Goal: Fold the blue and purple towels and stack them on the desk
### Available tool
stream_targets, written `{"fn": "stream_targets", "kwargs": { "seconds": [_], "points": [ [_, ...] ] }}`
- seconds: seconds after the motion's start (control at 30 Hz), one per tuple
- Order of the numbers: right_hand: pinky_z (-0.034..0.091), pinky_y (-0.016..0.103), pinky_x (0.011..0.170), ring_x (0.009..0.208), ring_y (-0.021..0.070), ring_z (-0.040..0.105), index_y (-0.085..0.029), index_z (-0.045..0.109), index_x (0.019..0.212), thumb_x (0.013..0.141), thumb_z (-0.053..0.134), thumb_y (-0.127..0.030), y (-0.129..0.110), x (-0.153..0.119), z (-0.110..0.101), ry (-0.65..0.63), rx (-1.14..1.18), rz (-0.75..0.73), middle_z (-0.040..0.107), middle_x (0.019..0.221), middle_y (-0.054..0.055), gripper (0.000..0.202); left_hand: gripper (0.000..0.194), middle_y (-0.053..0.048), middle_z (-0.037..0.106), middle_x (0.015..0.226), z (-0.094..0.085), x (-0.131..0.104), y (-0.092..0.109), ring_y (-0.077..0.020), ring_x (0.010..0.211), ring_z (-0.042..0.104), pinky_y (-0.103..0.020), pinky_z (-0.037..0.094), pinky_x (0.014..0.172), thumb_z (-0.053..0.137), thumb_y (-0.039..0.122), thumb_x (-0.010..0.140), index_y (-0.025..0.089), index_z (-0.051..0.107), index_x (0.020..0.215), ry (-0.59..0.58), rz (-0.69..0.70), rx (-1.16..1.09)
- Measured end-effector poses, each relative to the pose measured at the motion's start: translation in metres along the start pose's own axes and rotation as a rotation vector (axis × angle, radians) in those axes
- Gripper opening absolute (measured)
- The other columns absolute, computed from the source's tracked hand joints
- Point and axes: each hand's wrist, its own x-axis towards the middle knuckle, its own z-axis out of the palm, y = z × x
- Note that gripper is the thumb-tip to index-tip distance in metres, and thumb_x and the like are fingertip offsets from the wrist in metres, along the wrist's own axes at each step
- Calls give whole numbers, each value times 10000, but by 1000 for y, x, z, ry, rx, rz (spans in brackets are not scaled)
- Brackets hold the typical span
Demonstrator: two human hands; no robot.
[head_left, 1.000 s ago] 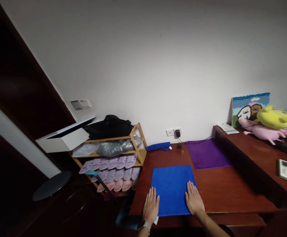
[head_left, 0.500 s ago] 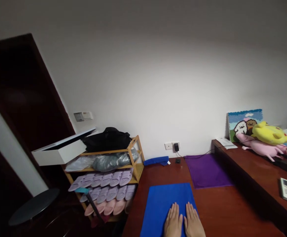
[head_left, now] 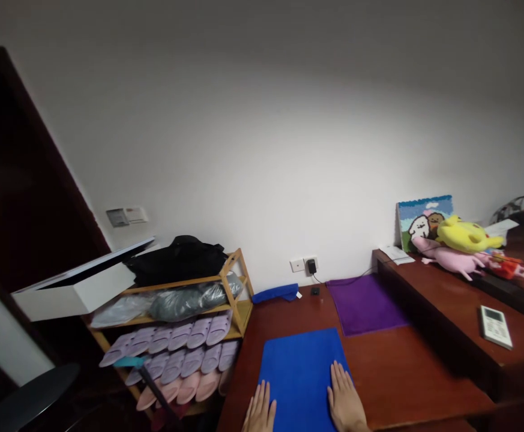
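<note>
A blue cloth [head_left: 300,372] lies flat on the reddish-brown table [head_left: 383,372]. My left hand [head_left: 260,410] rests flat on the cloth's left edge, fingers slightly apart and pointing away from me. On the cloth's right edge lies my right hand [head_left: 345,397], palm down, its thumb spread from the fingers. Neither hand grips anything. Behind the cloth, a purple cloth [head_left: 366,305] is spread out at the back right, and a folded blue cloth [head_left: 275,293] sits against the wall.
A wooden rack [head_left: 242,288] at the left holds slippers [head_left: 194,360], a black bag [head_left: 180,259] and a white box [head_left: 77,295]. On the raised surface at the right are plush toys [head_left: 469,235], a picture [head_left: 425,219] and a white remote [head_left: 494,327].
My hands have moved apart: the left went from the cloth's middle to its left edge, while the right stays near the right edge. The view has turned slightly right.
</note>
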Motion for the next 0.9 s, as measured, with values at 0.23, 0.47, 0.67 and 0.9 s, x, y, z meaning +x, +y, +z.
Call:
{"fn": "stream_targets", "kwargs": {
  "seconds": [0.23,0.47,0.67,0.9],
  "points": [
    [115,430,1284,1561,244,128,-28,260,1581,1003,212,-386,-11,-17,-26,-59,-38,41,168,1668,116,682,647,-90,215,1675,-23,-10,25,-235,1550,194,-467,252,1261,189,475,1055,149,252,1610,-17,-3,-21],
    [116,392,1286,1560,225,136,-39,255,1583,1015,183,-396,-10,-31,-20,-60,-60,26,180,1675,102,675,683,-115,236,1666,-38,-5,31,-246,1546,213,-464,240,1268,190,519,1050,122,295,1596,-48,1,5],
    [120,416,1287,1557,242,139,-16,265,1572,1013,177,-392,-9,-32,-21,-59,-84,2,180,1664,123,680,622,-46,220,1677,-35,-1,137,-222,1550,208,-449,260,1275,172,476,1066,192,211,1618,21,275,-106],
    [144,438,1285,1553,247,153,-25,305,1565,1010,202,-398,-6,-32,-15,-38,-86,-15,201,1657,127,678,607,-22,185,1679,-20,-3,148,-212,1554,180,-457,246,1284,161,477,1067,225,168,1620,-70,247,-117]
  ]
}}
